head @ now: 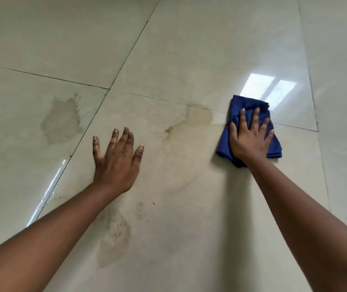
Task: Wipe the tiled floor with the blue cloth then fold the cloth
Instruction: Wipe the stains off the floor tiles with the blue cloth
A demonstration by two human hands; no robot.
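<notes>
The cloth was deep blue, soft and folded into a rough pad of several layers, its stacked edges showing at the lower right corner. It carried no label or writing that could be read. It lay flat on the floor, at about two o'clock from the centre of the view, just below a bright window reflection on the glossy tile.

The right hand lay on top of the cloth, palm down, its fingers straight and spread, pointing toward twelve o'clock; it pressed the cloth to the tile rather than curling round it. Cloth showed past the fingertips at twelve o'clock, and at three and eight o'clock of the palm.

The left hand was at about nine o'clock from the cloth and well apart from it, fingers spread and only lightly bent, holding nothing. Whether its palm touched the floor could not be told.

The floor was made of large pale cream tiles with dark grout lines. Between the two hands a yellowish stain spread from the cloth's nine o'clock side. A greyish smear sat at ten o'clock from the left hand, and a dirty speckled patch lay at six o'clock from it, between the forearms.
</notes>
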